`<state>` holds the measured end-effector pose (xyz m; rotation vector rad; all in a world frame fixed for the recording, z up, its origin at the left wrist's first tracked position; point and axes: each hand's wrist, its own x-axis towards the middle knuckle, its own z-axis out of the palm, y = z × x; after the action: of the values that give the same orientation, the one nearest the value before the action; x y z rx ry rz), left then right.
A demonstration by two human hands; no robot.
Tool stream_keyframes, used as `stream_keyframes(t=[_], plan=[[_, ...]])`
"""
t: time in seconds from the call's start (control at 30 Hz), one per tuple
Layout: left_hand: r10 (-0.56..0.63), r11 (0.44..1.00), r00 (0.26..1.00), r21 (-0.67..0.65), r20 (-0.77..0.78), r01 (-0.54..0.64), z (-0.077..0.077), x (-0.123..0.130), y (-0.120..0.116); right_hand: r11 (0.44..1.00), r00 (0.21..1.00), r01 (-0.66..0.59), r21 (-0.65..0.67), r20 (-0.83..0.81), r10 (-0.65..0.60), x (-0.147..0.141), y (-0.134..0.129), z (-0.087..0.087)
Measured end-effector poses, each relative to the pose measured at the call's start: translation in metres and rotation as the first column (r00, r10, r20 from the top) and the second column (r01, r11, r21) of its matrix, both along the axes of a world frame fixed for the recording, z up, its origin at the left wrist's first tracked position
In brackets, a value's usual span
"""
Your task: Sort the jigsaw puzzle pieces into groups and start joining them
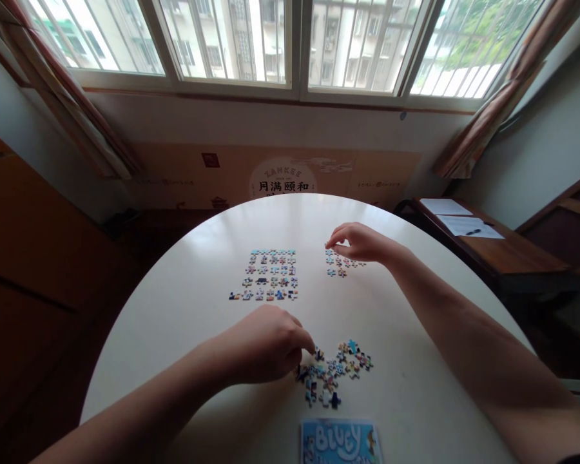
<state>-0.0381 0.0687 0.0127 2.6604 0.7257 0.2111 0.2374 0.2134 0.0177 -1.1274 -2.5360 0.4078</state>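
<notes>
My left hand (270,345) is at the near edge of a loose pile of jigsaw pieces (336,368), its fingers curled and the index fingertip touching the pieces; whether it grips one is hidden. Farther off, my right hand (357,242) has thumb and forefinger pinched at the top left of a small group of puzzle pieces (342,262), apparently on a small piece. Left of that group, more puzzle pieces (273,270) lie spaced out in several rows. A blue Bluey puzzle box (339,441) shows at the bottom, partly cut off by the frame.
Everything lies on a round white table (174,303). To the right is a brown wooden desk (502,248) with papers (468,225) and a pen. A large printed carton (174,171) stands beyond the table, under the barred windows (232,38).
</notes>
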Motion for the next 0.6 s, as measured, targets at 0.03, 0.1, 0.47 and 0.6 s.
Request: stream_keyframes(t=[0.03,0.1,0.47,0.6], plan=[[-0.007,1.0,1.0,-0.011,-0.012,0.007,0.001,0.0,0.0,0.998,0.999,-0.017,-0.062,0.039,0.02,-0.005,-0.007,0.007],[0.0,1.0,0.999,-0.02,-0.045,-0.001,0.002,0.0,0.0,0.981,0.988,-0.051,-0.185,0.131,0.077,-0.016,-0.021,0.02],[0.095,0.989,0.994,0.116,-0.056,-0.088,-0.004,-0.003,0.003,0.895,0.869,-0.206,-0.396,0.346,0.353,-0.063,-0.072,0.029],[-0.029,1.0,1.0,0.011,-0.004,0.029,0.012,-0.006,-0.001,0.892,0.857,-0.216,-0.397,0.361,0.368,-0.072,-0.076,0.02]])
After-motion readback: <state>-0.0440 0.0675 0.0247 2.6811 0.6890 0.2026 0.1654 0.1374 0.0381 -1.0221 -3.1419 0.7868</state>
